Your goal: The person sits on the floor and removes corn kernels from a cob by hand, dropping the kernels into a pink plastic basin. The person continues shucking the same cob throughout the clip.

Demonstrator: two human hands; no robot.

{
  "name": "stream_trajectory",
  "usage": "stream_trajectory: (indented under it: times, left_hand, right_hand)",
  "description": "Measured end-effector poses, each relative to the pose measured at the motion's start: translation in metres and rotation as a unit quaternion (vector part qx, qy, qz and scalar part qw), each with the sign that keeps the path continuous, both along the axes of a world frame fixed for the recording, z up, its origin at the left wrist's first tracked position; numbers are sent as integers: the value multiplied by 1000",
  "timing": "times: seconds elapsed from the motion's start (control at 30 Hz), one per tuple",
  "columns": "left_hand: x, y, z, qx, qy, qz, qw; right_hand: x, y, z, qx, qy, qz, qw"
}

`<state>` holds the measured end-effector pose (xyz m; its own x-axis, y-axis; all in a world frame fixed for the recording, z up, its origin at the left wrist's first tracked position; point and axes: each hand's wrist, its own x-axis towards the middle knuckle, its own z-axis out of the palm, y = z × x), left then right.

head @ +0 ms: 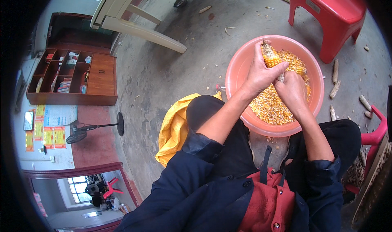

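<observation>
My left hand point(260, 69) grips a partly shelled ear of yellow corn point(271, 59) over a pink plastic basin point(230, 75). Its upper end is stripped pale, while rows of kernels still cover the middle. My right hand point(292, 89) is closed just below, against the left thumb. A pale piece of corncob point(281, 77) pokes out of this fist; whether it is a separate cob or the ear's lower end is hidden. Loose corn kernels point(271, 108) cover the basin's bottom. Another ear of corn point(301, 71) lies on them at the right.
Bare cobs point(335, 71) and stray kernels litter the concrete floor. A red plastic stool point(329, 8) stands beyond the basin. A yellow sack point(173, 124) lies beside my left knee. A cream table leg point(144, 33), a standing fan point(92, 129) and a wooden cabinet point(101, 78) are leftward.
</observation>
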<state>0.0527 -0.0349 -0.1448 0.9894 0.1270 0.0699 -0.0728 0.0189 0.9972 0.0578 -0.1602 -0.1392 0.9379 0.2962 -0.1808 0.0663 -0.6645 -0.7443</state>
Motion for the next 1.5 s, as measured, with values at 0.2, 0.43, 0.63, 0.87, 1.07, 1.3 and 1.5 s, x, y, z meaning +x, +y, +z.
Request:
stream_trajectory:
  times: [0.2,0.43,0.63,0.87,1.07,1.3,1.5]
  left_hand:
    - [-1,1,6,-41,46,-68,996]
    - [2,1,-1,9,18,-13,1000]
    - [4,-8,-8,-1,42,82,996]
    - [1,-7,4,-32,25,-8,999]
    - [2,2,5,-46,67,-61,995]
    - [1,0,15,-68,81,-86,991]
    - [3,-5,-5,-55,37,16,998]
  right_hand:
    - [2,-3,-14,54,23,15,998]
    - [-4,-3,-5,-41,-99,-8,994]
    - [-7,1,-7,-92,-203,-10,975]
    - [-5,-2,2,-51,-131,-5,990]
    - [-3,-1,-5,3,-58,0,998]
    - [-5,-4,-2,25,-70,-12,997]
    - [-8,-2,-5,-48,-224,-27,973]
